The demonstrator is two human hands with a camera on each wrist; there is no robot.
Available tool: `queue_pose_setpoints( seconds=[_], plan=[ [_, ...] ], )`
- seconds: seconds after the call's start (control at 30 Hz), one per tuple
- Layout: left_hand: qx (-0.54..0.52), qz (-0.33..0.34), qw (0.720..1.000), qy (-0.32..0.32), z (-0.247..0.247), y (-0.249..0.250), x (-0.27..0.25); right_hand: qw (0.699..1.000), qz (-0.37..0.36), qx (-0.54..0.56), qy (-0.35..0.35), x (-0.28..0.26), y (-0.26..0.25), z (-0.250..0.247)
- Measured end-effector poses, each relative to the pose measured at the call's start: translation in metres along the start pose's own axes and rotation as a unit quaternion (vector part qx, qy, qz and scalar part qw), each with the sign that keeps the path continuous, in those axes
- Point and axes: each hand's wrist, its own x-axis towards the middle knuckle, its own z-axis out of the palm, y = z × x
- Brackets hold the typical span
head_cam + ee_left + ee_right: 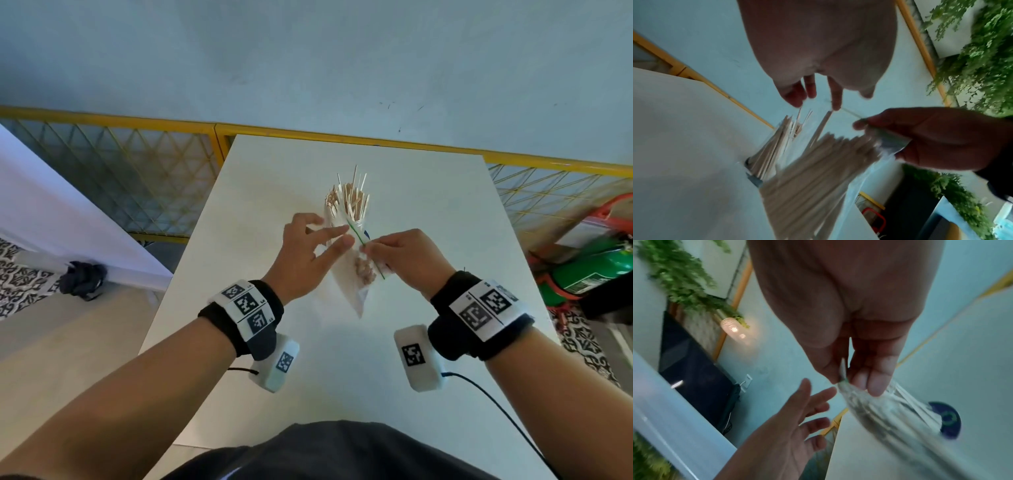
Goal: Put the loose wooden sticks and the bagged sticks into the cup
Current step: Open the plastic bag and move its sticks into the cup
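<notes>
On the white table stands a clear cup holding several wooden sticks upright; the same cup also shows in the left wrist view. My right hand pinches the green-zipped top of a clear bag of sticks, which hangs tilted just in front of the cup. The pinch on the bag is plain in the right wrist view. My left hand has straight, spread fingers at the cup and the bag's upper edge and grips nothing. The bagged sticks fill the left wrist view.
A yellow mesh fence runs behind the table. A green cylinder lies on the floor to the right. Another white table and a dark bundle are to the left. The near half of my table is bare.
</notes>
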Motion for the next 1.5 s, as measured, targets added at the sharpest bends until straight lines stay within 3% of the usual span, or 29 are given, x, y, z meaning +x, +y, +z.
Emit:
queue_pose_setpoints(
  seconds=[0.17, 0.47, 0.57, 0.63, 0.7, 0.8, 0.87, 0.93, 1.13, 1.33, 1.4, 1.5],
  plan=[
    [-0.113, -0.123, 0.984, -0.060, 0.004, 0.020, 0.006, 0.993, 0.018, 0.117, -0.022, -0.001, 0.006, 0.014],
    [-0.189, -0.136, 0.965, -0.121, -0.001, 0.026, 0.004, 0.959, 0.080, 0.250, -0.105, -0.002, 0.021, 0.014],
    [-0.153, -0.148, 0.973, -0.086, -0.015, 0.021, 0.006, 0.940, 0.113, 0.318, -0.048, 0.001, 0.029, 0.003],
    [-0.095, -0.143, 0.984, -0.045, -0.022, 0.014, 0.005, 0.967, 0.090, 0.237, 0.024, 0.005, 0.037, -0.003],
    [-0.036, -0.114, 0.992, -0.038, -0.023, 0.012, 0.003, 0.995, 0.027, 0.059, 0.079, 0.005, 0.039, 0.000],
    [-0.036, -0.097, 0.993, -0.060, -0.014, 0.012, -0.001, 0.990, -0.063, -0.042, 0.117, 0.000, 0.032, 0.013],
    [-0.085, -0.117, 0.986, -0.078, -0.009, 0.010, -0.001, 0.992, -0.076, -0.062, 0.082, 0.002, 0.030, 0.018],
    [-0.137, -0.132, 0.977, -0.091, -0.008, 0.007, -0.003, 0.996, -0.042, -0.056, 0.047, 0.005, 0.031, 0.021],
    [-0.175, -0.115, 0.970, -0.120, -0.009, -0.008, -0.009, 0.997, 0.014, 0.061, -0.050, 0.006, 0.032, 0.022],
    [0.011, -0.068, 0.977, -0.200, -0.012, -0.038, -0.022, 0.986, -0.014, 0.061, -0.157, 0.009, 0.019, 0.005],
    [0.067, -0.024, 0.973, -0.218, -0.004, -0.039, -0.022, 0.976, -0.042, 0.058, -0.204, 0.007, 0.012, -0.001],
    [0.027, -0.006, 0.973, -0.230, 0.008, -0.037, -0.018, 0.970, -0.070, 0.102, -0.210, 0.004, 0.000, -0.004]
  ],
)
